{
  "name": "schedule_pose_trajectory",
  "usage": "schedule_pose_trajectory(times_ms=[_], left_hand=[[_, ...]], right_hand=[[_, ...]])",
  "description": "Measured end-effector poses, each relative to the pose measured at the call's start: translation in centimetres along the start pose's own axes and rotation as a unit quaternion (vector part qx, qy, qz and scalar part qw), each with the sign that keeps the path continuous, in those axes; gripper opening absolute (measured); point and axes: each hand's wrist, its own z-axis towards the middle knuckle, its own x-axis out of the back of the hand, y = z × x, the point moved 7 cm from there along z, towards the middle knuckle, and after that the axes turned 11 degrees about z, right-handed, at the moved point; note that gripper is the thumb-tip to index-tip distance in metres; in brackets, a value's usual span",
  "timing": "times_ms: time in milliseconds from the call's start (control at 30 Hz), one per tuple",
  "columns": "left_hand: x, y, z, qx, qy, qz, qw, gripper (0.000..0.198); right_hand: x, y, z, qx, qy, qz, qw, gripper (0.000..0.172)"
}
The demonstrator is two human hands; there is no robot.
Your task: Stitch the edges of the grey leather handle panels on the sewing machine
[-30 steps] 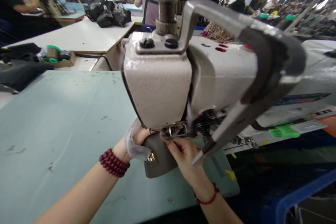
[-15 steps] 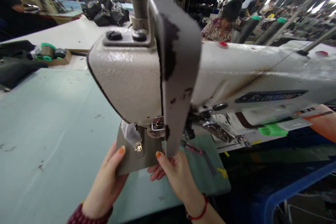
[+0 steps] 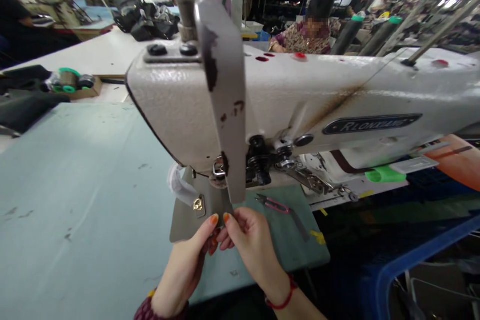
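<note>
From the head view, reading the clock around its middle: at about seven o'clock, holding a grey panel [image 3: 183,225] by its near right corner with both hands, low over the pale green bench [image 3: 101,185]. Pressing down with the left hand's [image 3: 193,255] thumb on top of that corner, its other fingers curled underneath; gripping just beside it at six o'clock with the right hand [image 3: 253,242], thumb likewise uppermost. Compared with half a second ago, no longer grasping the panel at its left edge with the left hand, but close against the right, thumbs nearly meeting; right hand kept at the same corner. At the panel's far end, reaching under the head of the white sewing machine [image 3: 176,105]. On the panel, carrying a gold clasp [image 3: 198,204], with white film [image 3: 182,187] sticking out from it towards ten o'clock. At five o'clock on the bench, more fully exposed than before: pink-handled snips [image 3: 277,206]. At three o'clock, now more legible on the machine: the nameplate [image 3: 372,123] reading RLONXIANG. At one o'clock, also showing more than before: a person in a patterned top [image 3: 296,40].
</note>
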Motion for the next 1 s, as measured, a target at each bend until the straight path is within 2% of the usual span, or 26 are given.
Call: schedule_pose_trajectory(times_ms=[167,267,367,533,633,767,1000], left_hand=[[-1.1,-0.4,-0.5,0.020,0.010,-0.048,0.999,0.039],[-1.6,0.1,-0.8,0.013,-0.001,-0.062,0.998,0.039],[-1.5,0.4,-0.9,0.009,-0.011,-0.045,0.999,0.039],[-1.0,0.4,-1.0,0.025,0.005,-0.031,0.999,0.043],[-1.4,0.4,-1.1,0.033,-0.009,-0.045,0.998,0.046],[-2.1,0.4,-1.3,0.034,-0.033,-0.077,0.996,0.041],[-2.2,-0.4,-1.2,0.050,-0.003,-0.115,0.992,0.043]], right_hand=[[0.2,0.2,-0.2,-0.007,0.017,-0.005,1.000,0.035],[0.5,0.7,-0.5,-0.033,-0.007,0.025,0.999,0.034],[1.1,1.1,-0.9,-0.064,-0.032,0.058,0.996,0.037],[1.8,1.1,-0.5,-0.068,-0.034,0.085,0.993,0.045],[1.1,1.2,-0.2,-0.059,-0.052,0.051,0.996,0.045],[0.9,0.8,-0.2,-0.019,-0.012,0.034,0.999,0.042],[0.9,-0.4,-0.3,0.005,0.006,-0.001,1.000,0.039]])
